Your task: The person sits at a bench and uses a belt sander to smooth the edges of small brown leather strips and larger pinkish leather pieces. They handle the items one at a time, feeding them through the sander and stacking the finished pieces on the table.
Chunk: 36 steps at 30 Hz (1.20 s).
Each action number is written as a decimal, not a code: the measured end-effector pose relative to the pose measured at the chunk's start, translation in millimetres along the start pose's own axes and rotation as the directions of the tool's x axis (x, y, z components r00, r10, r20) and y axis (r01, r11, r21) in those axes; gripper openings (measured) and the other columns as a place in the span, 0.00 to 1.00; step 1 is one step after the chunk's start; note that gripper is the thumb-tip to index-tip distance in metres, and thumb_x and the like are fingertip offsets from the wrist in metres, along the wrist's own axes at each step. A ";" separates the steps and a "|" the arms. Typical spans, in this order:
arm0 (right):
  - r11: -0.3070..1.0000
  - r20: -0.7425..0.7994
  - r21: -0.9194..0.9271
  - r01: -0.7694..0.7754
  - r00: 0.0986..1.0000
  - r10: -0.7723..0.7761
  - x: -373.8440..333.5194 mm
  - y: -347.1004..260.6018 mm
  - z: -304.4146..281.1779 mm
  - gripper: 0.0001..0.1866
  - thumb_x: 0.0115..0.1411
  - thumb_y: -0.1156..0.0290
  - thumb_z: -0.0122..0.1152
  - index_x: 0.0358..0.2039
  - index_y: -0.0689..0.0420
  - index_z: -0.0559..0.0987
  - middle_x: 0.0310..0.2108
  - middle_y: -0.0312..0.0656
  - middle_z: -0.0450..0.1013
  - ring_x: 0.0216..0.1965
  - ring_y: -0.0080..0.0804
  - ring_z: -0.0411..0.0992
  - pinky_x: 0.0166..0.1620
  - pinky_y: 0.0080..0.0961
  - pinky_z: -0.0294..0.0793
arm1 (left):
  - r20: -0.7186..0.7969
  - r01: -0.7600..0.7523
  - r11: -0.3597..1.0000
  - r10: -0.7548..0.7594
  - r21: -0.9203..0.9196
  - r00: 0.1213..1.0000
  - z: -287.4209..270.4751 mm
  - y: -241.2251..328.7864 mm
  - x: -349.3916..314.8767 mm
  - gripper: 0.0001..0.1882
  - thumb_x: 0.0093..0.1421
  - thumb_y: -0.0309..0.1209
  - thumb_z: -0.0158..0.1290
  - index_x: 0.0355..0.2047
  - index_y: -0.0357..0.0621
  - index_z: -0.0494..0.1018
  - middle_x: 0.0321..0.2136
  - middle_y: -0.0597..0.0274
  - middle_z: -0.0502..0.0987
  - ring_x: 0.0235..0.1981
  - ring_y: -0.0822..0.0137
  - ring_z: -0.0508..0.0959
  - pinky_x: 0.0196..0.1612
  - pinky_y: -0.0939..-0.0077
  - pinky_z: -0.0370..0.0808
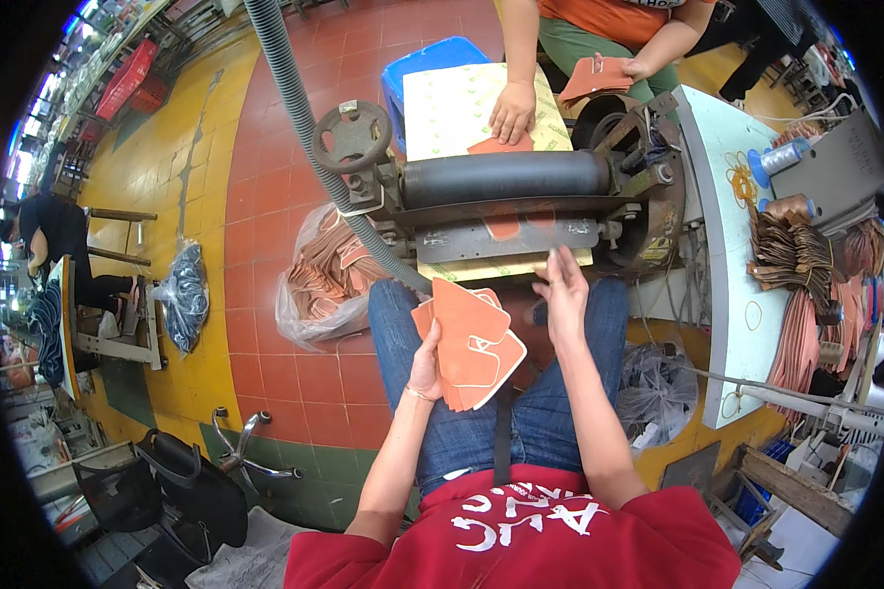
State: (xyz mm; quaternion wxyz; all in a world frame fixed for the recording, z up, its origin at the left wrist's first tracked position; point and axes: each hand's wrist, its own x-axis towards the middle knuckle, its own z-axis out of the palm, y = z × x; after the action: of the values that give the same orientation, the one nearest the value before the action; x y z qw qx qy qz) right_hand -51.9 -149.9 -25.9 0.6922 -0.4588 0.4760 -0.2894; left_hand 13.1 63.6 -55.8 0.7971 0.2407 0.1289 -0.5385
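Observation:
My left hand is closed on a fanned stack of orange shoe-upper-like pieces with pale edges, above my lap. To the right of the stack, my right hand is raised with its fingers stretched out and nothing in it. Its fingertips, slightly blurred, are close to the front metal plate of a roller machine. Orange pieces show at that plate, just below the black roller. Beyond the roller, a co-worker's hand lies flat on an orange piece on a pale yellow sheet.
The co-worker's other hand holds more orange pieces. A handwheel and a grey hose stand at the machine's left. Left on the floor is a plastic bag of pieces. The right-hand table carries thread spools and stacked pieces.

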 end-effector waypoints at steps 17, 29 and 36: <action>0.984 0.296 -0.123 0.130 0.951 -0.089 -50.7 -2.2 -16.6 0.11 0.58 0.68 0.61 0.33 0.62 0.71 0.25 0.37 0.73 0.20 0.19 0.69 0.24 0.17 0.69 | 0.042 0.045 0.997 -0.042 -0.063 0.998 3.8 -14.3 24.7 0.24 0.65 0.43 0.42 0.56 0.43 0.61 0.50 0.58 0.71 0.50 0.62 0.73 0.52 0.65 0.72; 0.921 0.148 0.334 -0.200 0.976 0.159 8.1 12.0 -16.6 0.11 0.61 0.68 0.56 0.40 0.61 0.72 0.31 0.39 0.74 0.29 0.22 0.73 0.33 0.16 0.77 | -0.055 0.112 0.987 -0.106 0.114 0.993 -6.0 -8.7 15.3 0.22 0.58 0.29 0.52 0.51 0.34 0.64 0.44 0.53 0.74 0.44 0.62 0.77 0.47 0.68 0.76; 0.762 0.101 -0.586 0.276 0.958 -0.269 -17.7 -2.8 -9.0 0.35 0.57 0.57 0.61 0.56 0.69 0.65 0.47 0.53 0.70 0.42 0.29 0.72 0.45 0.24 0.70 | 0.039 0.077 0.995 -0.080 0.060 0.996 1.9 -5.6 9.0 0.24 0.58 0.30 0.51 0.53 0.34 0.62 0.46 0.52 0.73 0.46 0.61 0.76 0.49 0.66 0.75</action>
State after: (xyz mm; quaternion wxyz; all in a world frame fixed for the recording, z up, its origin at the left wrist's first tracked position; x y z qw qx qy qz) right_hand -66.8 -139.5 -17.5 0.4668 -0.7179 0.4669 -0.2207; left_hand 11.3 53.7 -59.8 0.7705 0.2476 0.1059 -0.5778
